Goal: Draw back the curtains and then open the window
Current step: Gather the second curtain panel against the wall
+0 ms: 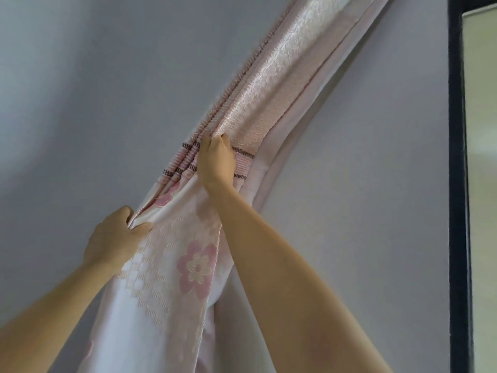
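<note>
Pink curtain (193, 254) bunched in L (114, 238) & R (216, 160) grip.

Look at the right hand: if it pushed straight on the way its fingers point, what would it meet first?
The right hand points up along the gathered curtain, fingers already pinching a fold. Going on, it would likely just slide up more curtain fabric; the wall seems to lie behind, though depth is unclear.

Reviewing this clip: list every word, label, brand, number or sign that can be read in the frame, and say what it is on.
None: no text, label, brand, number or sign is readable in this frame.
The curtain shows only woven flowers and dark stripes, no lettering.
The wall and the window frame are bare.
The left hand and right hand, both gripping the curtain, carry no writing.
</note>
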